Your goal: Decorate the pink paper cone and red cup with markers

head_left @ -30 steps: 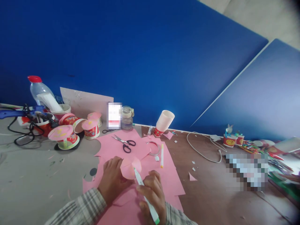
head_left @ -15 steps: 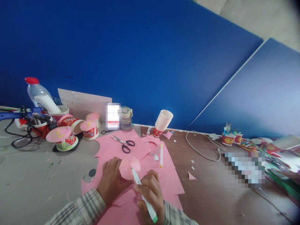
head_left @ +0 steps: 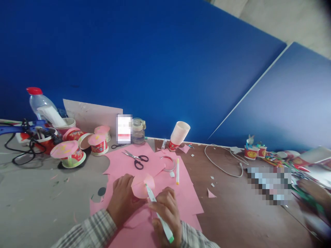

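My left hand (head_left: 123, 199) is closed on a small pink paper cone (head_left: 142, 185) and steadies it on the pink paper sheets (head_left: 181, 199). My right hand (head_left: 167, 213) grips a white marker with a green end (head_left: 158, 213); its tip touches the cone. Black-handled scissors (head_left: 136, 159) lie on the pink paper just beyond my hands. A yellow-tipped pen (head_left: 177, 171) and a clear tape ring (head_left: 168, 163) lie to the right of the scissors.
At the back left stand several red paper cups with pink paper tops (head_left: 69, 153), a red-capped bottle (head_left: 41, 105), a glue gun with black cord (head_left: 15, 129) and a glass jar (head_left: 138, 131). A cup stack (head_left: 179, 135) leans by the blue wall. A white cable (head_left: 222, 162) lies right. Another person's hand (head_left: 317, 194) shows at far right.
My hands keep their hold on the cone and the marker, almost still. Another person's blurred hand has come into view at the far right edge.
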Tool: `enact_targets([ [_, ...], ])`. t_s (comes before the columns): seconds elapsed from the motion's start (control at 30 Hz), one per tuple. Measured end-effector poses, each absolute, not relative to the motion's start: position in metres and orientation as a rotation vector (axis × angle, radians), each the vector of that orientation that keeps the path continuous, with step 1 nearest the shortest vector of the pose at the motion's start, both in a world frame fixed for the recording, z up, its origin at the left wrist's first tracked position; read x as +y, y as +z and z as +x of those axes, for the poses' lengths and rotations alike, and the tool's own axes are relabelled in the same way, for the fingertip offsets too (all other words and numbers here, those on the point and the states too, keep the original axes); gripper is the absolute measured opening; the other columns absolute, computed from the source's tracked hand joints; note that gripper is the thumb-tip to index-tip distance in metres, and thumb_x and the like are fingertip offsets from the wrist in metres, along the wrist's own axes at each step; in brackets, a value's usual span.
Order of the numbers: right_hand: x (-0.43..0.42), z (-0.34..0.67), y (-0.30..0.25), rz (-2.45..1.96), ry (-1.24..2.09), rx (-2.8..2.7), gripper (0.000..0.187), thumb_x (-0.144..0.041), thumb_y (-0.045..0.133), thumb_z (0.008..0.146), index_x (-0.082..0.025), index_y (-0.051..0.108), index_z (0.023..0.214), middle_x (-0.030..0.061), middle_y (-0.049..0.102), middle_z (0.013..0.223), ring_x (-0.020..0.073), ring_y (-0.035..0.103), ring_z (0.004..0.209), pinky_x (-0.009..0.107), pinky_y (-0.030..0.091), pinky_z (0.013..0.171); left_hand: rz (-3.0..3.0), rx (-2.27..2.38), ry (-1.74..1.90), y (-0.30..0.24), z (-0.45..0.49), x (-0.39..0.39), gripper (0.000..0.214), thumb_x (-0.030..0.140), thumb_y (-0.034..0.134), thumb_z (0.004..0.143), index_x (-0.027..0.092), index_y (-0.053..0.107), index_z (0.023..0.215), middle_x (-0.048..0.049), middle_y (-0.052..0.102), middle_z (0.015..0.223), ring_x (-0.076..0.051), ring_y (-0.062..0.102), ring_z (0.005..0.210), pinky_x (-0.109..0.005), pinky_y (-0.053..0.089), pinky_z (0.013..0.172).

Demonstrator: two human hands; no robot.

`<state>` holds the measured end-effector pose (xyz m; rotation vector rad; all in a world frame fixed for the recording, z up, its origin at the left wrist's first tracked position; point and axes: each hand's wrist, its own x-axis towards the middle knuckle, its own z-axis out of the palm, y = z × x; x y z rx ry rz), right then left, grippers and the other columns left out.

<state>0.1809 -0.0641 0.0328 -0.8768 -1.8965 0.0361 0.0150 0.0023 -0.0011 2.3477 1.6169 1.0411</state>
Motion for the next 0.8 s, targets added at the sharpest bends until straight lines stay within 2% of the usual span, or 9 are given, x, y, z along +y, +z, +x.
enact_targets([
  [0.27,-0.0649,0.18,0.0324,-0.86,0.031,-1.891,0.03,-0.034,0.039,0.092,-0.016,0.063,0.091,0.0014,0.055,0.071,0.0166,0.053,0.064,0.037,0.045,0.064,2.338,1.62,1.024,-0.0009,0.0152,0.0033,0.035,0.049,0.066,0.046,0.026,0.054,0.07,0.0035,0.055,0.068,-0.024,0.054,0.067,-0.037,0.039,0.062],
  [0.43,-0.0634,0.1805,0.0297,-0.842,0.036,-1.897,0.034,-0.037,0.035,0.093,-0.017,0.063,0.092,0.0013,0.055,0.071,0.0165,0.054,0.063,0.038,0.045,0.065,2.358,1.606,1.067,-0.0014,0.0144,0.0028,0.041,0.049,0.066,0.046,0.025,0.055,0.076,0.0018,0.056,0.071,-0.025,0.055,0.07,-0.038,0.04,0.062],
  [0.53,-0.0639,0.1812,0.0276,-0.859,0.048,-1.897,0.033,-0.037,0.035,0.092,-0.017,0.062,0.093,0.0014,0.055,0.072,0.0169,0.054,0.064,0.038,0.045,0.065,2.351,1.611,1.056,-0.0008,0.0144,0.0026,0.035,0.048,0.066,0.047,0.025,0.055,0.071,0.0026,0.055,0.068,-0.024,0.055,0.068,-0.037,0.04,0.061],
  [0.8,-0.0643,0.1801,0.03,-0.858,0.039,-1.885,0.031,-0.035,0.038,0.091,-0.018,0.063,0.094,0.0009,0.055,0.071,0.0163,0.052,0.064,0.037,0.045,0.065,2.363,1.621,1.041,-0.0027,0.0143,0.0033,0.034,0.047,0.065,0.048,0.026,0.054,0.072,0.0034,0.056,0.069,-0.024,0.055,0.069,-0.036,0.04,0.062],
])
